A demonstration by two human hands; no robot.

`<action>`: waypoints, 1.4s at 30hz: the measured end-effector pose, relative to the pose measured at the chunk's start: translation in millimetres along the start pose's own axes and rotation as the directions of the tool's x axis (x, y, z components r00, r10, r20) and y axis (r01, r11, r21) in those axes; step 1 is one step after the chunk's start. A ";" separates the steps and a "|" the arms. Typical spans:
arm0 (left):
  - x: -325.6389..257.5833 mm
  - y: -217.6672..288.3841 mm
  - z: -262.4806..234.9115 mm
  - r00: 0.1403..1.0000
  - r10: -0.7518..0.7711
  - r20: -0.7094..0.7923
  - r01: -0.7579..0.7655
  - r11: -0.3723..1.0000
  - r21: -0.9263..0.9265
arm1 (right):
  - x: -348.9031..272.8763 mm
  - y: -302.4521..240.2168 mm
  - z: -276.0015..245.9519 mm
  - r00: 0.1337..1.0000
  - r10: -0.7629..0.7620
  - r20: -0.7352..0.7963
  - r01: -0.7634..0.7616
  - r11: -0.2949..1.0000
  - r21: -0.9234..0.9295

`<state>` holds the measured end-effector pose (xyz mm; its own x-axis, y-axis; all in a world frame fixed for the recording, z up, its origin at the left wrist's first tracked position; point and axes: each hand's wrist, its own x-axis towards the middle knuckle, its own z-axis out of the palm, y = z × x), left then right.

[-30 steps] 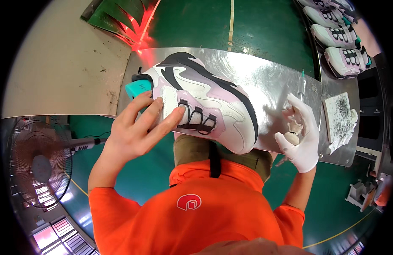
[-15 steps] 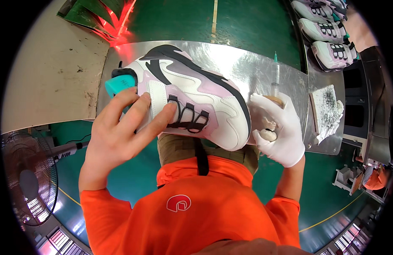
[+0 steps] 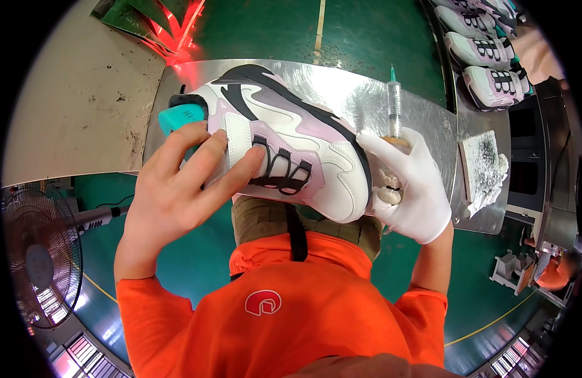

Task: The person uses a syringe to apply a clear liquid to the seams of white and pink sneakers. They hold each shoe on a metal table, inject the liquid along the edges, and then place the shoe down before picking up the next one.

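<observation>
A white, lilac and black sneaker (image 3: 285,135) lies on its side on the metal tabletop, its toe pointing right and toward me. Teal plastic, probably a shoe last (image 3: 181,118), sticks out of its collar. My bare left hand (image 3: 181,176) grips the shoe around the collar and tongue, fingers resting near the black laces. My right hand (image 3: 417,189), in a white glove, is closed around a clear syringe (image 3: 395,104) with a green tip pointing away from me. A small pale wrapped ball (image 3: 389,193) sits in the same hand. The gloved index fingertip reaches the sole's edge.
Similar sneakers (image 3: 497,87) stand in a row at the far right, where another person's hand (image 3: 536,53) shows. A black-smudged white pad (image 3: 483,167) lies right of my glove. Red light glows by a green panel (image 3: 130,25). A fan (image 3: 45,258) stands at left.
My gloved right hand has moved left to the shoe's sole edge, carrying the syringe along. My left hand keeps its hold on the shoe, which has barely shifted.
</observation>
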<state>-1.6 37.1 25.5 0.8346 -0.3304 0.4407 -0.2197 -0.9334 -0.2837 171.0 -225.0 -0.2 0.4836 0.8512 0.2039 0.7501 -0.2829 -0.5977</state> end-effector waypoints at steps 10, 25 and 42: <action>-3.2 3.7 0.1 0.998 -0.051 0.023 0.052 0.998 -0.018 | -1.4 5.4 -0.1 1.000 -0.011 0.004 0.011 1.000 -0.008; -12.1 0.8 4.8 0.998 -0.069 -0.006 0.068 0.993 -0.095 | 28.3 -13.2 -6.9 0.993 0.050 0.106 -0.031 0.985 -0.171; -8.0 -3.7 6.9 0.998 -0.037 -0.048 0.033 0.995 -0.098 | 71.1 -16.4 -15.8 0.943 -0.177 0.280 0.261 0.917 -0.300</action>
<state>-3.9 44.2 17.1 0.8173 -0.3015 0.4910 -0.2407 -0.9529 -0.1845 200.2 -166.8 36.3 0.1971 0.9771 0.0805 0.9499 -0.1701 -0.2621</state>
